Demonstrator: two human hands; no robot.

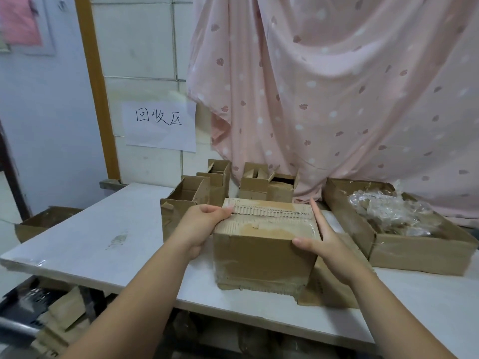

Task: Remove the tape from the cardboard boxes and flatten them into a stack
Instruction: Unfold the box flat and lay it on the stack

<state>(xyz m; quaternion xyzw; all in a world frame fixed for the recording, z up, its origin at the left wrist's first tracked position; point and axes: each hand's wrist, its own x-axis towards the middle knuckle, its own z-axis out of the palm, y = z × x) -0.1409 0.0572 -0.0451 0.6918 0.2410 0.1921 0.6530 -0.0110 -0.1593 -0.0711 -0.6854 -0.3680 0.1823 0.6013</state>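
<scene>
Steadying the brown cardboard box point(261, 252), left hand point(204, 224) gripping its top edge, right hand point(324, 239) flat alongside, we should peel the clear tape point(304, 229) beside that thumb.

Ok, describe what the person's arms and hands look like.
The left hand and right hand are ungloved, with no rings, watch or bracelets visible. No sleeves come into view; nothing is worn on either arm up to the frame edge.
</scene>
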